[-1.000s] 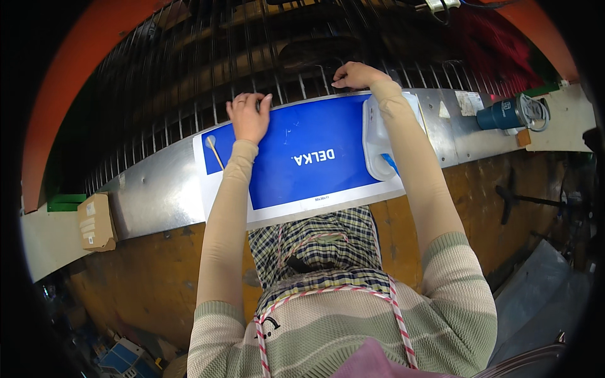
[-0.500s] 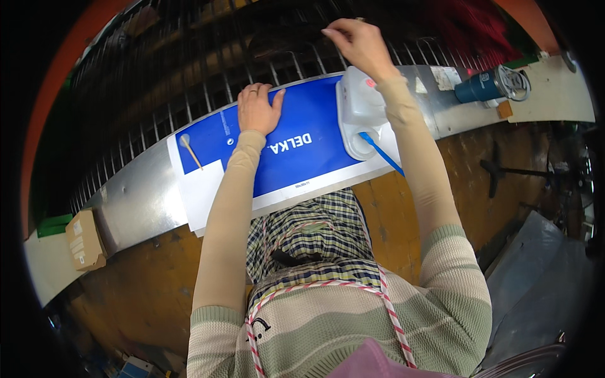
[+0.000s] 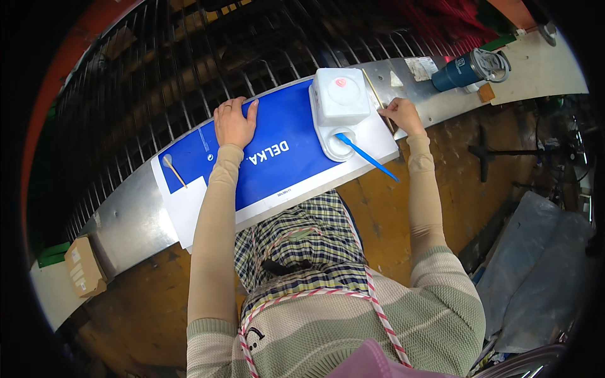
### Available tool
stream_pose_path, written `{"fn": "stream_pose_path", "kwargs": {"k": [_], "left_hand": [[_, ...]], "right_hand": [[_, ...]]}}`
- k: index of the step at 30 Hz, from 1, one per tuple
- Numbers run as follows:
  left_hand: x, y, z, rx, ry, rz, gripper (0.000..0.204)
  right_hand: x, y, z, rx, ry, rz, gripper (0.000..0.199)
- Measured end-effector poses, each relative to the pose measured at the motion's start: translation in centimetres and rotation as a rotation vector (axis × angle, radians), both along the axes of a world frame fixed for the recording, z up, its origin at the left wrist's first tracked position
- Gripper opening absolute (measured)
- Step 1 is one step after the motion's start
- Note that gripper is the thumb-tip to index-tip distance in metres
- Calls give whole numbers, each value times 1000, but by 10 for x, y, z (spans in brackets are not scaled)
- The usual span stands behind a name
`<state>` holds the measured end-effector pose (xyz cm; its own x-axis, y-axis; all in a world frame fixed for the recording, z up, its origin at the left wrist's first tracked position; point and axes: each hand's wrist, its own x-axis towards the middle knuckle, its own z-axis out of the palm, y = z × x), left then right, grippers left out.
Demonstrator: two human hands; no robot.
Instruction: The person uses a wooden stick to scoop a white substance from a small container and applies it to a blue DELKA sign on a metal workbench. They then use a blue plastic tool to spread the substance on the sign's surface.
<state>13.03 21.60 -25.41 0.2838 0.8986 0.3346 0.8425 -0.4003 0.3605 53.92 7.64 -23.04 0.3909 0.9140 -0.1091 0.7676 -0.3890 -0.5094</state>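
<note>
My left hand [image 3: 234, 125] rests flat with fingers spread on a blue and white printed sheet [image 3: 271, 170]. At the sheet's right end stands a white, square-sided plastic container [image 3: 342, 101]. It sits on a pale holder with a round cup [image 3: 340, 150], and a blue plastic stick [image 3: 372, 160] leans out of that cup. Just right of the container my right hand [image 3: 403, 116] has its thumb and fingers pinched together on a thin light stick [image 3: 373, 87]. A short wooden stick with a pale round end [image 3: 178, 171] lies on the sheet's left part.
Behind the metal ledge [image 3: 129, 205] runs a dark rack of metal bars [image 3: 183, 75]. A blue tumbler [image 3: 460, 72] lies toward the right, beside a small wooden block [image 3: 486, 92]. At the far left sits a cardboard box [image 3: 85, 268].
My right hand has come down from over the rack to the container's right side, where the thin stick now shows. The left hand stays on the sheet. The whole view has shifted slightly.
</note>
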Motion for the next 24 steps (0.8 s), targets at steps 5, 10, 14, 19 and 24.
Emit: {"fn": "stream_pose_path", "kwargs": {"k": [5, 10, 14, 19, 24], "left_hand": [[2, 0, -2, -17, 6, -3, 43], [-1, 1, -4, -8, 24, 3, 43], [-2, 0, -4, -3, -15, -15, 42], [-1, -1, -4, 83, -64, -118, 34], [-4, -1, -9, 124, 15, -210, 51]], "right_hand": [[4, 2, -13, -4, -17, 2, 29], [-5, 5, -13, -48, -295, 74, 21], [-17, -5, 12, 152, -173, -15, 11], [-51, -43, 94, 366, -140, 91, 12], [-115, -71, 160, 270, 44, 141, 13]]}}
